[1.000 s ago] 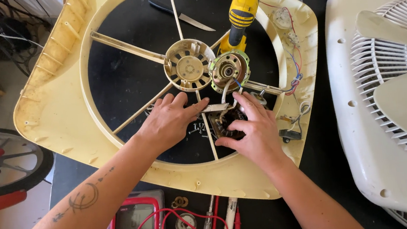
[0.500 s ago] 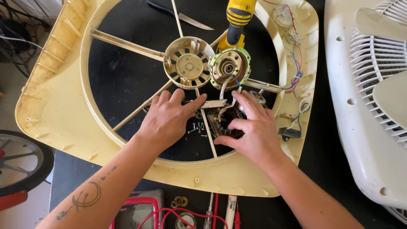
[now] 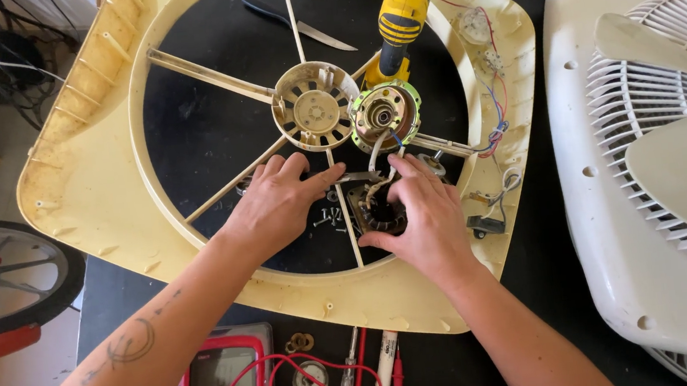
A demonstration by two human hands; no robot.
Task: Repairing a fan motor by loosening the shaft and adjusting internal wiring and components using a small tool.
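Head view. Motor stator (image 3: 381,212), copper-wound: below the fan frame (image 3: 97,166) hub (image 3: 315,116); judged heavy, stiff, with fragile windings and leads, best gripped by its laminated edges. Right hand (image 3: 422,219) cups it, fingers curled; left hand (image 3: 273,204) flat beside it, fingertips pinching a metal bracket (image 3: 356,177). Loose screws (image 3: 329,216) below hub. Containers: none.
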